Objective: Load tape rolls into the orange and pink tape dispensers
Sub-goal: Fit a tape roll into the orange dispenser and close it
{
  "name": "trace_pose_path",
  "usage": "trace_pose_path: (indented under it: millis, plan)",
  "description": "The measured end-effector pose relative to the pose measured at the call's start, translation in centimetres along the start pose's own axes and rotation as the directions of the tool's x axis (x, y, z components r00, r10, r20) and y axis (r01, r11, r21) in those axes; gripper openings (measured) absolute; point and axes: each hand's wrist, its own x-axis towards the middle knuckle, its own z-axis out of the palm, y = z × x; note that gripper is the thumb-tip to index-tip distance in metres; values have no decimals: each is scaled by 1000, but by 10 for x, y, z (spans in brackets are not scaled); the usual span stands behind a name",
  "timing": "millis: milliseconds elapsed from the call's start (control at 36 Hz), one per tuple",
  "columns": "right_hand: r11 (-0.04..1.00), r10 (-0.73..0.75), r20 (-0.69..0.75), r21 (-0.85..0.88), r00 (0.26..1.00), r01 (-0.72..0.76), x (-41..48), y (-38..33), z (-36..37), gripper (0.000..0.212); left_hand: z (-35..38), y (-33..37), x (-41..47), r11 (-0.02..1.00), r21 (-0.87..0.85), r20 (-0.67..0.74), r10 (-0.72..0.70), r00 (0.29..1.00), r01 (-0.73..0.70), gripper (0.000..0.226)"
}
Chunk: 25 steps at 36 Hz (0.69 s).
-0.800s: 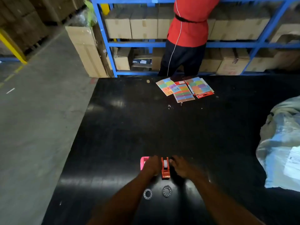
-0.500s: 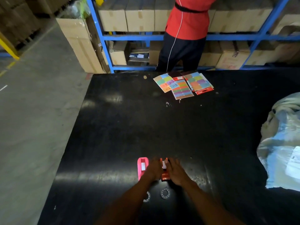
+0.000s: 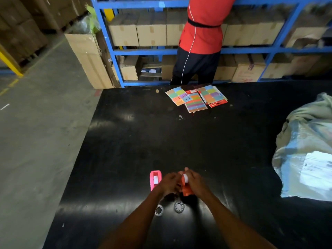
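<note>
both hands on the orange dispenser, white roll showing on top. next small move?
Probably press the roll down into the orange dispenser. The left hand and right hand both grip the dispenser, and the roll shows high between them, seemingly not seated. The pink dispenser beside it already shows white inside.
</note>
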Motion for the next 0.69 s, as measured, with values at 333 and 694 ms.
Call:
trace_pose_path:
  millis: [333, 694]
  plan:
    - [997, -77, -4, -7, 997, 77, -32, -11, -13, 43, 15, 8, -7, 976, 192, -146, 131, 981, -102, 53]
    - [932, 139, 9, 338, 990, -134, -6, 13, -44, 56, 14, -4, 14, 850, 477, -499, 50, 865, 226, 47]
